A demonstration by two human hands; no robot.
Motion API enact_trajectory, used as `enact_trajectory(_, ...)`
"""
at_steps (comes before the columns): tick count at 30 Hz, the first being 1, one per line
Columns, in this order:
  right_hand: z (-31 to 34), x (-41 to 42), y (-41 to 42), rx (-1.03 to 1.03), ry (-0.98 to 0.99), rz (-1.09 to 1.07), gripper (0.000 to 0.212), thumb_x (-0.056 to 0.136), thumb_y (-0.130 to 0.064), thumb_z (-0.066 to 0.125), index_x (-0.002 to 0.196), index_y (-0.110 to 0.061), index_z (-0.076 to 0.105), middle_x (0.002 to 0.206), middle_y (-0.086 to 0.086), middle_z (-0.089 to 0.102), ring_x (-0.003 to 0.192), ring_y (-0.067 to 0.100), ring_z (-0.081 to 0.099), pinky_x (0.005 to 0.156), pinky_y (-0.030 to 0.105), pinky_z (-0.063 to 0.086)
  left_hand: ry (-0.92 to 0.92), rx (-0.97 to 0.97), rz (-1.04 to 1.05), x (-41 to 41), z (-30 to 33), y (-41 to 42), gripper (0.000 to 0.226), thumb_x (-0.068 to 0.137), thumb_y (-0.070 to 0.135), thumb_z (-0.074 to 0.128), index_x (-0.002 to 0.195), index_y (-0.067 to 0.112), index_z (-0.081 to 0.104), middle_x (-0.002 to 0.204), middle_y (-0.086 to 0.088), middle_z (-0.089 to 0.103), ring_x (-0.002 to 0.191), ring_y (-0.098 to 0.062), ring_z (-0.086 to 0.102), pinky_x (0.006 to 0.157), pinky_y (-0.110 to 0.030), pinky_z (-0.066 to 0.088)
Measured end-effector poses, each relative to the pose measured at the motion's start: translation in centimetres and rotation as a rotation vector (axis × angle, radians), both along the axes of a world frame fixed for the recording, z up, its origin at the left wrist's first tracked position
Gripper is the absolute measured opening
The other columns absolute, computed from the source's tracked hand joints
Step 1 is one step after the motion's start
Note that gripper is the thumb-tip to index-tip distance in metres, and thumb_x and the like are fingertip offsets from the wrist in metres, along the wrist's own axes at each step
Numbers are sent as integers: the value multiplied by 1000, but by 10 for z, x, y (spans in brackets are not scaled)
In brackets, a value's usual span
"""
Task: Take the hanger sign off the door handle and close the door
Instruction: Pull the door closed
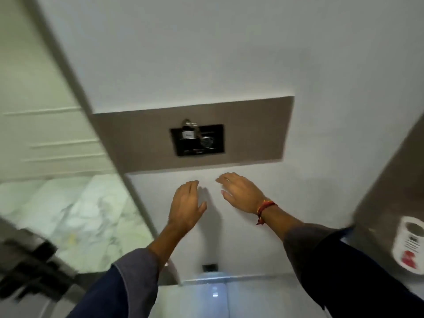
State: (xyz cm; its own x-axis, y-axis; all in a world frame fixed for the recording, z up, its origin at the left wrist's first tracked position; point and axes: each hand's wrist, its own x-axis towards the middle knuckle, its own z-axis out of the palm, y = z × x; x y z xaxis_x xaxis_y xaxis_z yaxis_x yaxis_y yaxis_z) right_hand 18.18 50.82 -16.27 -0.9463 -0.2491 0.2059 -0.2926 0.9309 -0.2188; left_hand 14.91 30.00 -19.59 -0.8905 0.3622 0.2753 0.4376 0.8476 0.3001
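A white hanger sign (408,245) with a round hole, dark text and a red patch hangs at the far right edge against a brown door (385,184). No door handle shows there. My left hand (187,205) and my right hand (241,193) are both held out flat with fingers apart, side by side, against or just off the white wall (229,53). They sit just below a brown wall panel (252,131). Neither hand holds anything. Both are well left of the sign.
A black key-card holder (198,140) with keys hanging in it sits in the brown panel. At left a grey frame edge (96,125) runs diagonally, with a marble floor (75,210) beyond. A blurred dark fitting (32,269) is at the lower left.
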Motion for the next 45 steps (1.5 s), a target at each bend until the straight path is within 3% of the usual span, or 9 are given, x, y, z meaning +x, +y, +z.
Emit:
enact_trajectory(9, 48, -28, -273, -9, 222, 451, 53, 112, -26, 45, 163, -12, 39, 167, 10, 44, 153, 27, 45, 127, 39, 34, 264, -6, 456, 75, 41, -249, 51, 88, 28, 65, 133, 9, 50, 120, -8, 57, 108, -27, 55, 87, -41, 55)
enact_trajectory(15, 82, -15, -383, -112, 570, 608, 74, 110, -41, 47, 169, -7, 16, 179, 9, 14, 166, 24, 20, 136, 44, 14, 498, 75, 354, 123, 30, -303, 17, 94, 27, 59, 99, 14, 51, 92, -4, 48, 83, -20, 45, 67, -36, 46)
enact_trajectory(17, 93, -12, -405, -105, 738, 579, 84, 107, -52, 47, 168, -3, 15, 179, 11, 6, 167, 24, 10, 137, 47, 7, 432, 150, 494, 135, 19, -333, 21, 95, 35, 60, 97, 15, 50, 93, -2, 46, 83, -18, 42, 69, -37, 46)
enact_trajectory(20, 102, -15, -418, -30, 947, 543, 94, 105, -58, 48, 169, -6, 3, 178, 13, 5, 166, 22, -5, 135, 53, 1, 268, 67, 611, 144, 3, -375, 54, 96, 53, 56, 130, 13, 50, 123, -6, 53, 106, -20, 50, 91, -36, 52)
enact_trajectory(22, 105, -18, -422, 59, 1023, 578, 95, 105, -58, 46, 169, -11, -5, 180, 8, -7, 166, 21, -9, 134, 54, -2, 182, 23, 565, 144, -6, -392, 73, 99, 55, 49, 154, 11, 31, 154, -9, 42, 138, -24, 44, 115, -39, 41)
enact_trajectory(24, 105, -20, -428, 126, 1058, 617, 94, 105, -58, 44, 169, -9, -3, 178, 6, -13, 167, 23, -8, 135, 52, -3, 177, 12, 504, 142, -13, -399, 76, 103, 52, 43, 161, 13, 13, 168, -6, 23, 153, -22, 27, 126, -39, 25)
enact_trajectory(26, 103, -24, -431, 164, 1079, 629, 92, 104, -58, 43, 169, -7, 2, 179, 8, -10, 167, 26, -5, 135, 51, -2, 185, 11, 473, 139, -17, -401, 76, 104, 50, 40, 162, 16, 4, 171, -2, 11, 157, -17, 16, 127, -38, 19)
enact_trajectory(29, 101, -34, -429, 178, 1106, 614, 92, 104, -59, 43, 169, -5, 6, 179, 9, -6, 167, 28, -3, 136, 49, -1, 183, 23, 433, 132, -19, -406, 78, 103, 52, 40, 162, 17, 4, 170, 0, 13, 157, -14, 13, 127, -39, 21)
enact_trajectory(45, 107, -117, -354, 372, 1109, 375, 96, 106, -67, 37, 168, -3, 3, 177, 13, -13, 166, 29, -10, 136, 49, -4, 250, -137, 276, 25, -10, -367, 86, 93, 54, 58, 157, 5, 28, 162, -11, 36, 150, -26, 36, 120, -48, 36)
